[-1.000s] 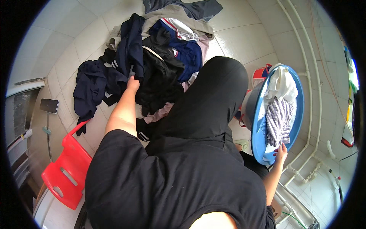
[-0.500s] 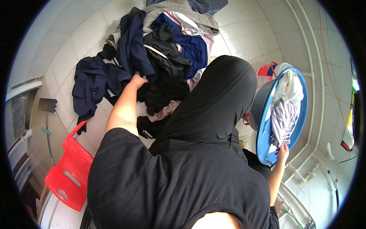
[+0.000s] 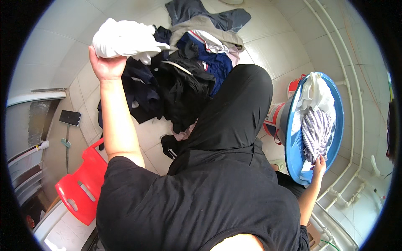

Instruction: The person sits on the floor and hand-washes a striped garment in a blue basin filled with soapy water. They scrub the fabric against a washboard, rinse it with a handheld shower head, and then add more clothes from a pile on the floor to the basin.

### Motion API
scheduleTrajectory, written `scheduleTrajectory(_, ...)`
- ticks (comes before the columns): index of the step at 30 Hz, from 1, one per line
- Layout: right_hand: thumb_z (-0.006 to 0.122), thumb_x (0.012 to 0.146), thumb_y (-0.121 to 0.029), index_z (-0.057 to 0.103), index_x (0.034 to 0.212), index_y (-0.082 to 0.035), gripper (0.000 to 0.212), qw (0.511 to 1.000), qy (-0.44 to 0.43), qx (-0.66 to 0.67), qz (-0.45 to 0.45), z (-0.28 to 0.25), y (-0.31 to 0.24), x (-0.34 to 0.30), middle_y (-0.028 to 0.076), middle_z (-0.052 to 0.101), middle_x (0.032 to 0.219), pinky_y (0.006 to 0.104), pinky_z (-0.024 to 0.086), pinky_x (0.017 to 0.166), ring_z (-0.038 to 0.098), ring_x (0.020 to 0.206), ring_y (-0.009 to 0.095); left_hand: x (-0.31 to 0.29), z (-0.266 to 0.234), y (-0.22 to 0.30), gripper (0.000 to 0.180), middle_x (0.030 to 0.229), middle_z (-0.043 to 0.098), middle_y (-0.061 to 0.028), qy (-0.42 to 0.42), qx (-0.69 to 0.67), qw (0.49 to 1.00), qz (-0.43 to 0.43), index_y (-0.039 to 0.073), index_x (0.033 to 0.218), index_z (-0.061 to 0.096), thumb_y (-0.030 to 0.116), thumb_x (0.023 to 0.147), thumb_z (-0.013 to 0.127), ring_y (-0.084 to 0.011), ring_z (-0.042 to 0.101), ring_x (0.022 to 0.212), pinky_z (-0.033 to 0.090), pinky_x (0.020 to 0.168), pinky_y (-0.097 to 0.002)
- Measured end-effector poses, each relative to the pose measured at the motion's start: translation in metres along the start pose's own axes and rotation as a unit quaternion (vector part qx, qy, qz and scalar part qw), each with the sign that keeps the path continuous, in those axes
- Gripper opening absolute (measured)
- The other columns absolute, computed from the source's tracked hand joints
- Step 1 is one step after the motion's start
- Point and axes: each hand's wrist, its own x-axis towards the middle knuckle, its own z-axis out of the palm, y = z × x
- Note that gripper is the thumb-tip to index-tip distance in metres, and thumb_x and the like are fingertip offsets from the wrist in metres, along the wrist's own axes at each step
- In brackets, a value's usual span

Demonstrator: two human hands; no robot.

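A bunched white garment [image 3: 125, 38] is up in my left hand [image 3: 108, 67], whose fingers curl round its underside. Below it lies a pile of clothes on the tiled floor, with dark navy garments [image 3: 140, 90], a black garment [image 3: 184, 88] and a blue garment [image 3: 215, 62]. On my right, my right hand [image 3: 319, 164] pinches the lower end of a purple-and-white striped garment [image 3: 315, 131]. That garment lies in a blue basin [image 3: 289, 144], beside white cloth [image 3: 316, 94]; its gripped end is partly covered by my fingers.
Red-and-white buckets [image 3: 273, 119] stand by the basin. To my left is a red plastic chair [image 3: 83, 184], with a long-handled brush [image 3: 70, 118] beyond it. White pipes [image 3: 351, 100] run along the right wall. Grey trousers [image 3: 205, 16] lie at the far end of the pile.
My left hand has left the navy clothes and risen away to the far left, now holding the white garment. The navy clothes have shifted. My right hand keeps its place on the striped garment.
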Motion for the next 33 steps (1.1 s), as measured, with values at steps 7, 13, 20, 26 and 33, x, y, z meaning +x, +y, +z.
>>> scheduleTrajectory(7,0.049,0.087,-0.013,0.05,0.12,0.001,0.036,0.999,0.018,0.046,-0.023,0.001,-0.001,-0.012,0.004,0.056,0.071,0.0228,0.042,0.042,0.052,0.055,0.008,0.008,0.121,-0.018,0.063,0.129,0.048,-0.0116,-0.405,-0.289,0.847,-0.187,0.007,0.129,0.043,0.052,0.086,0.038,-0.0335,0.045,0.119,0.035,0.099,-0.048)
scheduleTrajectory(13,0.052,0.085,-0.014,0.057,0.115,-0.004,0.032,0.992,0.089,0.073,-0.049,0.001,-0.006,-0.036,0.005,0.062,0.076,0.0257,0.045,0.055,0.055,0.059,0.011,-0.054,0.283,-0.098,0.052,0.126,0.049,-0.0155,-0.489,-0.238,0.82,-0.175,0.002,0.127,0.042,0.038,0.091,0.032,-0.0322,0.048,0.115,0.038,0.097,-0.0454)
scheduleTrajectory(20,0.052,0.084,-0.02,0.057,0.115,-0.004,0.035,0.994,0.075,0.073,-0.007,-0.01,-0.029,-0.048,0.006,0.061,0.069,0.0265,0.045,0.056,0.056,0.059,0.011,-0.134,0.412,-0.176,0.042,0.123,0.051,-0.0145,-0.62,-0.234,0.644,-0.383,0.006,0.126,0.044,0.025,0.089,0.047,-0.0279,0.05,0.11,0.035,0.098,-0.0445)
scheduleTrajectory(26,0.052,0.087,-0.018,0.053,0.118,-0.001,0.035,0.992,0.068,0.103,-0.027,-0.005,-0.002,-0.04,0.005,0.056,0.064,0.0217,0.039,0.042,0.048,0.048,0.009,-0.064,0.325,-0.196,0.043,0.119,0.055,-0.0132,-0.514,0.159,0.826,-0.169,0.002,0.123,0.047,0.031,0.091,0.044,-0.0241,0.053,0.108,0.041,0.093,-0.0364)
scheduleTrajectory(33,0.047,0.09,-0.014,0.051,0.121,-0.001,0.034,0.995,0.043,0.089,-0.032,-0.007,0.009,-0.031,0.004,0.054,0.065,0.0211,0.038,0.043,0.047,0.05,0.008,-0.047,-0.009,-0.266,0.059,0.11,0.055,-0.0263,-0.122,0.723,0.68,-0.018,-0.002,0.115,0.05,0.033,0.071,0.068,-0.0385,0.052,0.105,0.042,0.09,-0.041)
